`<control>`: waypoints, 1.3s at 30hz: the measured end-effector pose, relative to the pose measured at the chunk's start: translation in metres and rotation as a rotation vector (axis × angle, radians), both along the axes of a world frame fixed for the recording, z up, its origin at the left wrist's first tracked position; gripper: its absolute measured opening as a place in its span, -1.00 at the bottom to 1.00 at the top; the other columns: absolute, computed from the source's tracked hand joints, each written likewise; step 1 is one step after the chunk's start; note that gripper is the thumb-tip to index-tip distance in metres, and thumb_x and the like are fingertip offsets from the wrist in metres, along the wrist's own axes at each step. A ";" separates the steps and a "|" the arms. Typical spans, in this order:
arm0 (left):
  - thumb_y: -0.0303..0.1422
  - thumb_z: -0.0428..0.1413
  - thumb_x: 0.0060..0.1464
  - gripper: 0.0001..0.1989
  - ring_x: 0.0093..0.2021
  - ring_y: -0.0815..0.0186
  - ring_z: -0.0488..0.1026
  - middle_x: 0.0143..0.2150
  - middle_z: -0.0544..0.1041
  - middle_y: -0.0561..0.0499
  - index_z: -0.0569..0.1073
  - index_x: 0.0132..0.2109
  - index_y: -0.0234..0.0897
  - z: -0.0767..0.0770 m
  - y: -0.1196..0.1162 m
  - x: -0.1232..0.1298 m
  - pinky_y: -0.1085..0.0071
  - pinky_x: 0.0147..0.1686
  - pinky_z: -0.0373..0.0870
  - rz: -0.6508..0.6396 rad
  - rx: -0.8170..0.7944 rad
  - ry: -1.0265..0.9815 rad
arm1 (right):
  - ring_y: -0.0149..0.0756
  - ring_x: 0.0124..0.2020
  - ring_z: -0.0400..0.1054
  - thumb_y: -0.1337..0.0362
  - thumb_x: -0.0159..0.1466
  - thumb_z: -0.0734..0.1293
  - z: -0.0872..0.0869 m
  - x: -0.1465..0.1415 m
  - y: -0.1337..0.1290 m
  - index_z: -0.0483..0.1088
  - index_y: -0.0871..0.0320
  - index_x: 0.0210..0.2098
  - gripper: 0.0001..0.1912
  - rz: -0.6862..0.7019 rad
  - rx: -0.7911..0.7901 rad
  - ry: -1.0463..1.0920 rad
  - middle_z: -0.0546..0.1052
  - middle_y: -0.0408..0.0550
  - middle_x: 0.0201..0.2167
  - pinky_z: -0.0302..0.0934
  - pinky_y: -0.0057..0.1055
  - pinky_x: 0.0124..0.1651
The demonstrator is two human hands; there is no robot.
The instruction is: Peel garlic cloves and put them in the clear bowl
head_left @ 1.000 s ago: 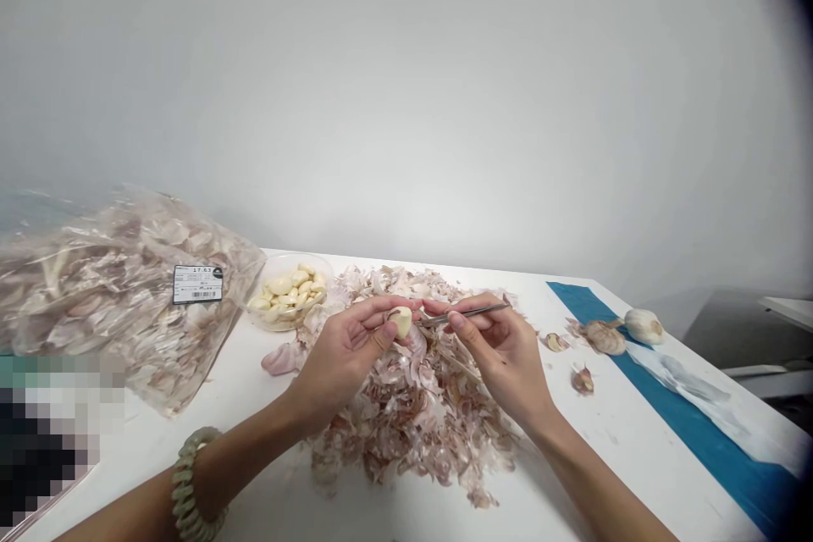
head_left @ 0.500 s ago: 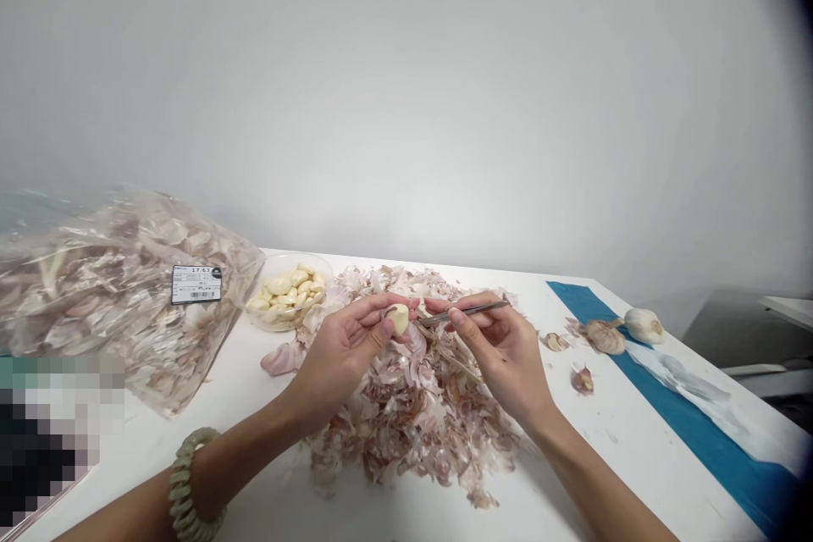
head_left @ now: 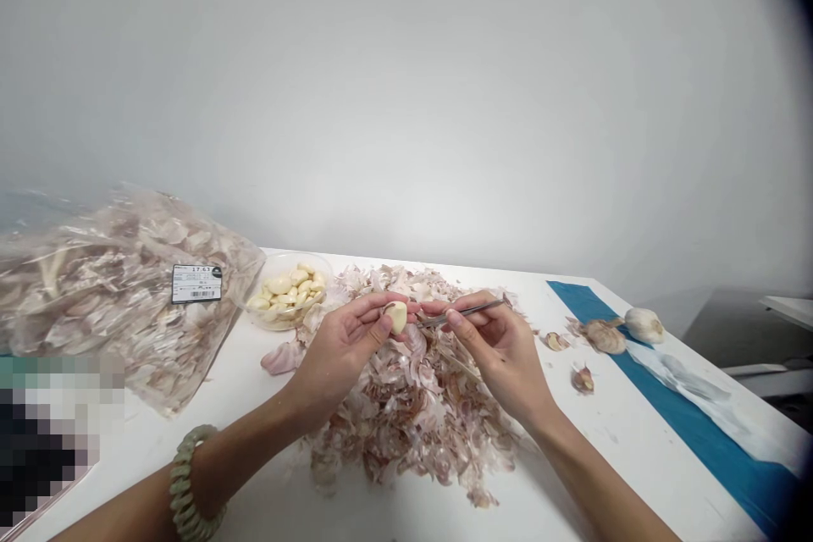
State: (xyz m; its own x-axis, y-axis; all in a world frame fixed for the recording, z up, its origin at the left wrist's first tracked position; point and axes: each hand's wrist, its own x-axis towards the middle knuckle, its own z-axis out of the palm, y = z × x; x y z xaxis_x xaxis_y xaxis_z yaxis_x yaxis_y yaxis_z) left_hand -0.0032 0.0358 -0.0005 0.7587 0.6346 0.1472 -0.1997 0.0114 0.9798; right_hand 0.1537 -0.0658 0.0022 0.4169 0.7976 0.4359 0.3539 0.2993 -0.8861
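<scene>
Between the thumb and fingers of my left hand [head_left: 346, 347] is a pale garlic clove [head_left: 398, 318], its smooth flesh showing. My right hand [head_left: 499, 347] grips a thin metal tool [head_left: 479, 307], perhaps a small knife; its tip points left at the clove, and I cannot tell whether it touches. Both hands are above a large heap of garlic skins [head_left: 432, 415]. Left of the heap, a clear plastic bowl [head_left: 251, 318] holds several peeled cloves [head_left: 292, 286].
A clear bag of garlic skins [head_left: 127, 296] with a label lies at the left. To the right are an unpeeled clove [head_left: 583, 378], a garlic bulb [head_left: 644, 326], a brownish bulb [head_left: 603, 336] and a thin white bag [head_left: 692, 381] over a blue strip [head_left: 666, 415]. A wall [head_left: 406, 102] rises behind the table.
The clove has turned slightly in my left fingers. The metal tool and my right fingers have shifted a little to the left.
</scene>
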 end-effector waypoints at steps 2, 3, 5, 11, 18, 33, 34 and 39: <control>-0.23 0.10 0.11 -0.65 -0.13 0.27 0.47 -0.02 0.53 -0.09 0.41 0.03 -0.22 0.000 0.000 0.000 0.30 -0.04 0.37 0.005 0.001 0.000 | -0.21 -0.15 0.46 0.16 0.23 0.31 0.000 0.000 0.000 0.34 0.10 -0.30 -0.85 0.004 0.006 0.005 0.56 -0.01 -0.25 0.35 -0.22 -0.08; -0.22 0.10 0.11 -0.65 -0.13 0.28 0.47 -0.01 0.53 -0.09 0.41 0.03 -0.22 0.000 0.000 0.000 0.31 -0.05 0.37 0.009 0.002 0.000 | -0.22 -0.17 0.45 0.16 0.23 0.30 0.000 0.000 0.000 0.34 0.10 -0.30 -0.85 0.001 0.009 0.005 0.57 -0.02 -0.26 0.34 -0.22 -0.07; -0.22 0.10 0.11 -0.65 -0.13 0.28 0.46 0.01 0.51 -0.10 0.41 0.02 -0.21 0.000 0.000 0.000 0.32 -0.08 0.39 0.018 0.003 0.002 | -0.23 -0.19 0.45 0.15 0.25 0.28 -0.001 0.000 0.000 0.34 0.10 -0.27 -0.85 -0.021 0.011 -0.008 0.56 -0.03 -0.27 0.32 -0.21 -0.07; -0.23 0.10 0.11 -0.70 -0.15 0.30 0.47 0.02 0.50 -0.11 0.43 -0.03 -0.23 0.000 -0.002 0.000 0.31 -0.06 0.37 0.020 -0.015 -0.008 | -0.28 -0.19 0.38 0.14 0.35 0.12 -0.001 0.002 -0.002 0.36 0.07 -0.13 -0.74 -0.094 0.029 -0.114 0.51 -0.06 -0.26 0.25 -0.25 -0.08; -0.24 0.11 0.10 -0.64 -0.12 0.27 0.47 0.03 0.50 -0.14 0.40 0.03 -0.26 0.000 -0.001 0.001 0.28 -0.04 0.37 0.014 -0.037 -0.005 | -0.35 -0.42 0.32 0.19 0.18 0.35 -0.003 0.006 0.000 0.43 0.07 -0.22 -0.82 -0.168 0.005 -0.272 0.49 -0.09 -0.36 0.21 -0.38 -0.40; -0.25 0.11 0.10 -0.66 -0.15 0.33 0.48 0.01 0.52 -0.06 0.42 0.03 -0.19 -0.002 -0.001 0.001 0.35 -0.06 0.37 0.004 -0.044 -0.018 | -0.39 -0.49 0.26 0.23 0.29 0.22 -0.003 0.006 0.000 0.40 0.07 -0.17 -0.82 -0.184 -0.024 -0.394 0.42 -0.15 -0.49 0.15 -0.42 -0.45; -0.25 0.11 0.10 -0.66 -0.16 0.33 0.48 0.01 0.52 -0.06 0.42 0.03 -0.18 -0.003 0.000 0.001 0.35 -0.06 0.38 0.005 -0.044 -0.018 | -0.40 -0.52 0.23 0.23 0.29 0.21 -0.004 0.005 0.000 0.39 0.08 -0.17 -0.82 -0.192 -0.027 -0.394 0.37 -0.18 -0.54 0.14 -0.42 -0.46; -0.26 0.12 0.09 -0.69 -0.17 0.34 0.48 0.00 0.53 -0.05 0.44 0.00 -0.18 -0.002 -0.002 0.000 0.38 -0.08 0.38 0.010 -0.014 -0.023 | -0.39 -0.47 0.24 0.21 0.30 0.20 -0.003 0.005 -0.001 0.37 0.06 -0.13 -0.80 -0.201 -0.027 -0.429 0.38 -0.16 -0.49 0.14 -0.42 -0.42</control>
